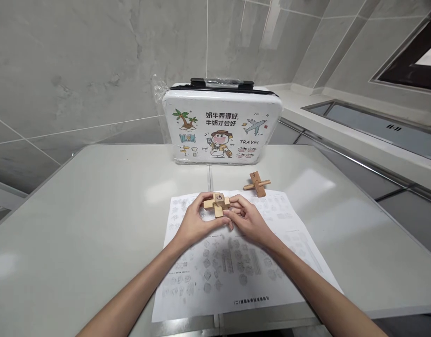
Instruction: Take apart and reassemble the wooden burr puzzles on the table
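A light wooden burr puzzle, a cross of interlocking blocks with a dark mark on its top face, is held between both hands. My left hand curves around its left and near side, fingers and thumb closed on it. At the puzzle's right side, my right hand pinches a block end with thumb and fingers. Beyond my right hand lies a second, darker wooden cross-shaped puzzle, with a mark on its flat piece. Both hands are over a printed sheet of small puzzle diagrams.
A white carry case with cartoon prints, wrapped in clear plastic, stands at the back of the grey table. Behind it rises a tiled wall. On the right is a counter with a sink.
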A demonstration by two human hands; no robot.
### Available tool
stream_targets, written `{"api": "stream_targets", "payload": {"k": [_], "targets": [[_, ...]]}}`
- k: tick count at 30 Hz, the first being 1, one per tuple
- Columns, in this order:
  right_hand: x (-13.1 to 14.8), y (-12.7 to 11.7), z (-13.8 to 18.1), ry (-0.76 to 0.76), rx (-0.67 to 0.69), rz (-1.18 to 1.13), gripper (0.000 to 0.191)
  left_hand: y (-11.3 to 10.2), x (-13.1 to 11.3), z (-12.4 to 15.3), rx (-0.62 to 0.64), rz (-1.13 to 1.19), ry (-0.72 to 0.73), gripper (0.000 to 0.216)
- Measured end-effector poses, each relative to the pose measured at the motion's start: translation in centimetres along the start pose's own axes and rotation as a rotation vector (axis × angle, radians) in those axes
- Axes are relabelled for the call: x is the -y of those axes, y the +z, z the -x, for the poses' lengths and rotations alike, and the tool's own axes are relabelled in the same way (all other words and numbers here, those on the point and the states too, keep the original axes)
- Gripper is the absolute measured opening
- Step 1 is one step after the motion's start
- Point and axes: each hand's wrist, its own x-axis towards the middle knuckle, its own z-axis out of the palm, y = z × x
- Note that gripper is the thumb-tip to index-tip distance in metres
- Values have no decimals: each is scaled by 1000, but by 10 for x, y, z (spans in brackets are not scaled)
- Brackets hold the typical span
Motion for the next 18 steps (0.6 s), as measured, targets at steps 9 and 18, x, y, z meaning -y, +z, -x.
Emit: {"api": "stream_targets", "payload": {"k": [9, 18], "targets": [[-1, 0, -2, 14, -22, -34, 24, -4, 3, -2, 6, -141, 57, 60], [-8, -2, -5, 11, -77, -57, 29, -6, 13, -4, -20, -270, 101, 59]]}}
